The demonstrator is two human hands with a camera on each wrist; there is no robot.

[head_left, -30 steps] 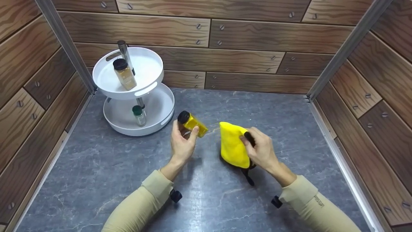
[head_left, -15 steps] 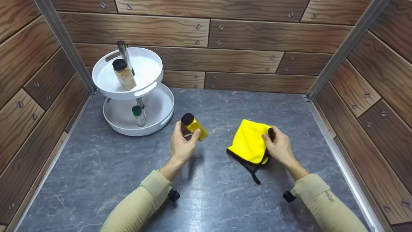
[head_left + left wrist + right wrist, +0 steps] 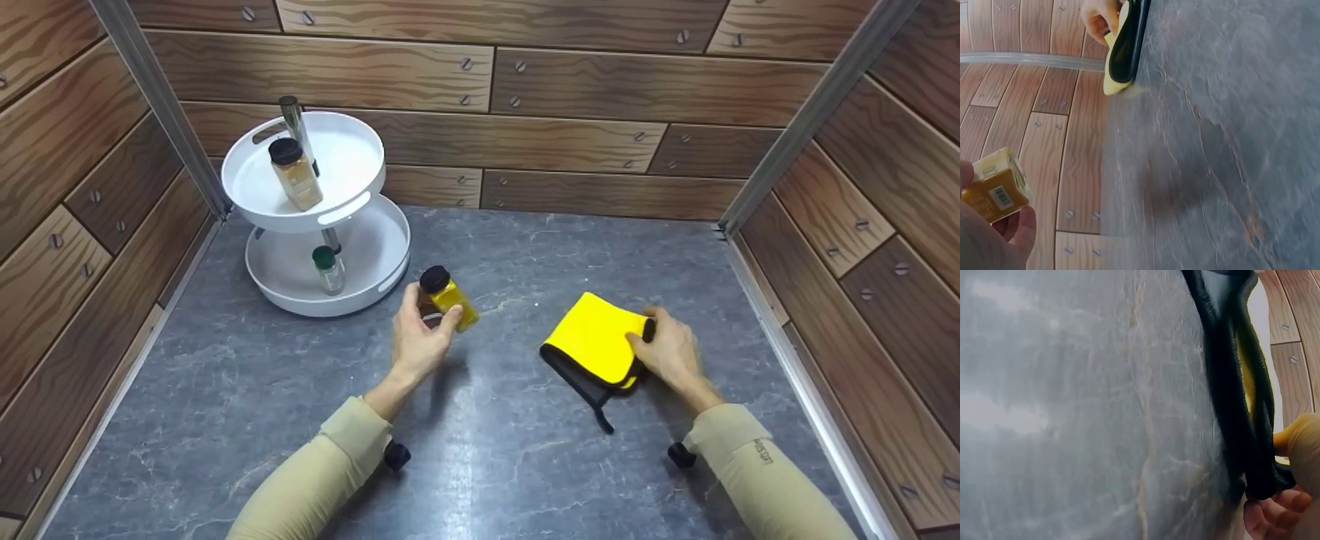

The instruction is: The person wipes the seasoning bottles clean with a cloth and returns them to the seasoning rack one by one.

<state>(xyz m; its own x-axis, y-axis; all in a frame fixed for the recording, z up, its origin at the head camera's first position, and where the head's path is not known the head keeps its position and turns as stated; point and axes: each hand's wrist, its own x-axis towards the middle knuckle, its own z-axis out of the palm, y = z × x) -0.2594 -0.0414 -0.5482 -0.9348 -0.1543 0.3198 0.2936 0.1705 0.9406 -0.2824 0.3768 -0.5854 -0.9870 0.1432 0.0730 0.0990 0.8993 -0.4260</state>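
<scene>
My left hand point(image 3: 421, 337) grips a small jar point(image 3: 452, 301) of yellow contents with a black lid, tilted above the table. The left wrist view shows the base end of this jar point(image 3: 996, 188), with a barcode label on its side. To the right, my right hand point(image 3: 670, 349) pinches the right edge of a folded yellow cloth point(image 3: 596, 337) with black edging and a black loop trailing toward me. Close up in the right wrist view, the black edging of the cloth point(image 3: 1258, 461) lies between thumb and fingers, low over the grey surface.
A white two-tier round stand point(image 3: 330, 304) is at the back left. Its upper tray carries a black-lidded jar point(image 3: 298, 178) and a slim tube point(image 3: 295, 124); a green-capped small jar point(image 3: 328, 270) stands below. Wood-patterned walls point(image 3: 570, 90) enclose the grey marbled table point(image 3: 480, 450).
My right hand has moved right and lowered the yellow cloth from hanging upright to nearly flat. The left hand with the jar has stayed almost in place.
</scene>
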